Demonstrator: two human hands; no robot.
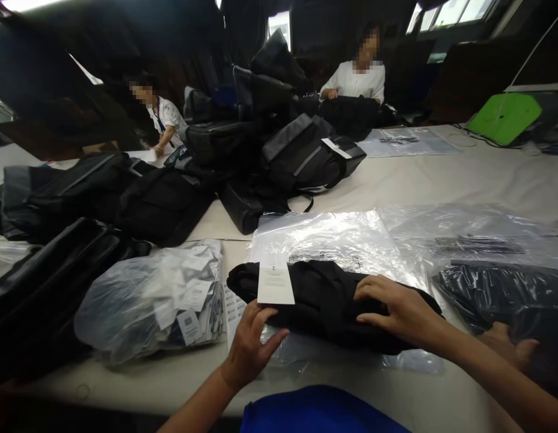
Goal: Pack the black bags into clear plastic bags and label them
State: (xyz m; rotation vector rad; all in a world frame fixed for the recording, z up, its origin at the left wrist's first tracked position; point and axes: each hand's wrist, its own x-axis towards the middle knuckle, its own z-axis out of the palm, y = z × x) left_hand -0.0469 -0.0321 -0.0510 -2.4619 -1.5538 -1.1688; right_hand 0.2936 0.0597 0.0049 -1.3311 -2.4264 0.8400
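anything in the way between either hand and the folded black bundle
Only the white card lies over part of the folded black bundle, right by the left hand's fingers. Nothing visible stands between the bundle and the right hand, which rests on it.

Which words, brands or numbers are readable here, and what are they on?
None reads for certain.
White tag on the black item: a mark like "2", perhaps a logo; its fine print is too small.
Label sheet: barcode-like rows, too small.
Paper labels in the cloudy bag: too blurred.
Flat clear bag: dark print, unreadable.
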